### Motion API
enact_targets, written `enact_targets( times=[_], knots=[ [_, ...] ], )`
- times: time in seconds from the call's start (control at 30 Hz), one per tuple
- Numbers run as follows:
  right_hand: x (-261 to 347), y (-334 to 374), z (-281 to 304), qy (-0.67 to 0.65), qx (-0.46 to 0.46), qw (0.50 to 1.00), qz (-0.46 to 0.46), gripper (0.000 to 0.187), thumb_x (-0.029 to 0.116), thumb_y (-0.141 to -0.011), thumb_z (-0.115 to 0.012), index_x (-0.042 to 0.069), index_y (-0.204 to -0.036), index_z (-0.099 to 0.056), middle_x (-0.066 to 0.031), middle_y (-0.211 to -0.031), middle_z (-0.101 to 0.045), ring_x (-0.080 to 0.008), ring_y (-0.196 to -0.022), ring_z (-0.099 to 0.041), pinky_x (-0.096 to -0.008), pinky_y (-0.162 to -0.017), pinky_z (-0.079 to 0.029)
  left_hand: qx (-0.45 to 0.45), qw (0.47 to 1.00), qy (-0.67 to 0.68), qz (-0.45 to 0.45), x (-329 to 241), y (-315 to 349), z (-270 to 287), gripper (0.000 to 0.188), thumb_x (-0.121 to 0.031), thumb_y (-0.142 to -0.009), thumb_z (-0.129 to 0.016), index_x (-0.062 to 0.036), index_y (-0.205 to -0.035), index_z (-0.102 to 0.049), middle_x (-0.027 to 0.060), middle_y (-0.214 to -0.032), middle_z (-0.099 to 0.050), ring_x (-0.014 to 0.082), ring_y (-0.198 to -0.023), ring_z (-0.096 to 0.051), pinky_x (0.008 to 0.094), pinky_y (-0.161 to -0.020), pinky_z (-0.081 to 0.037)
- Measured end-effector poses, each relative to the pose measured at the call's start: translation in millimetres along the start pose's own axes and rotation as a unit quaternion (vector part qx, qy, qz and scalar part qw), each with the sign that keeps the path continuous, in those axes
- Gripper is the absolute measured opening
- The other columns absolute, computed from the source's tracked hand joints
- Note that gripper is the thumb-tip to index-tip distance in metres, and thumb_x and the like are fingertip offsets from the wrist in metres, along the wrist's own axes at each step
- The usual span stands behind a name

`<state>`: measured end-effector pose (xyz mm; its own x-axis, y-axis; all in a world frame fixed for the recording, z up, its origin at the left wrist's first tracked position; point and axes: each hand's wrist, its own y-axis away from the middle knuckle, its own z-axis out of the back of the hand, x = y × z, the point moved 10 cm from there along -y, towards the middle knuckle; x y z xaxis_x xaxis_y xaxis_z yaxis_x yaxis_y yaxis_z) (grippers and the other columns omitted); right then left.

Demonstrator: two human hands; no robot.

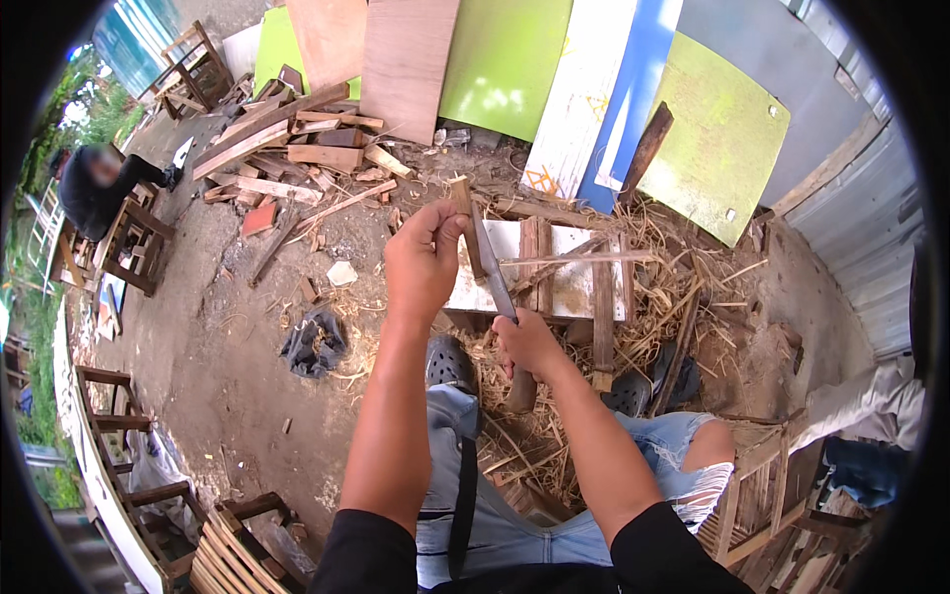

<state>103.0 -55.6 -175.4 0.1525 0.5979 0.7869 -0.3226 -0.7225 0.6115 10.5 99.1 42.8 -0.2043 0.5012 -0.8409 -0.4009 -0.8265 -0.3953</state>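
My left hand (426,252) is closed round a short, flat strip of wood (476,238), held upright with its top end above my fingers. My right hand (529,345) grips a long knife (497,282) with a dark blade; the butt of its wooden handle (522,394) sticks out below my fist. The blade slants up along the right side of the strip, and I cannot tell whether its edge touches the wood. Beneath both hands stands a low bench with a white top (570,243), with several wood pieces (603,307) across it.
Wood shavings (653,332) cover the ground round the bench. Scrap wood (297,148) is heaped at the far left, before leaning boards (505,64). A black plastic bag (314,343) lies left of my shoe (450,363). Another person (99,193) sits far left. Wooden frames (148,485) stand lower left.
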Motion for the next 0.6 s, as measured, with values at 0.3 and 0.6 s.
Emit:
enact_targets(
  times=[0.3, 0.6],
  knots=[
    [45, 37, 2, 0.246, -0.206, 0.922, 0.216, 0.029, 0.026, -0.096, -0.054, -0.002, -0.099, -0.053, -0.0254, -0.082, -0.067, -0.0484, -0.08, -0.065, -0.0562, -0.071, -0.051, -0.007, 1.0, -0.002, -0.003, 4, 0, 3, 0.015, -0.016, -0.095, -0.068, -0.0031, -0.103, -0.068, 0.0116, -0.081, -0.069, 0.0137, -0.069, -0.06, 0.0291, -0.066, -0.05],
    [3, 15, -11, 0.273, -0.17, 0.932, 0.168, 0.025, 0.023, -0.096, -0.052, -0.002, -0.1, -0.051, -0.0287, -0.086, -0.066, -0.0484, -0.084, -0.065, -0.0575, -0.077, -0.05, -0.007, 0.999, 0.034, -0.004, 7, -2, 13, 0.017, -0.017, -0.094, -0.069, -0.0026, -0.102, -0.063, 0.0076, -0.082, -0.068, 0.0159, -0.071, -0.059, 0.0303, -0.067, -0.05]
  ],
)
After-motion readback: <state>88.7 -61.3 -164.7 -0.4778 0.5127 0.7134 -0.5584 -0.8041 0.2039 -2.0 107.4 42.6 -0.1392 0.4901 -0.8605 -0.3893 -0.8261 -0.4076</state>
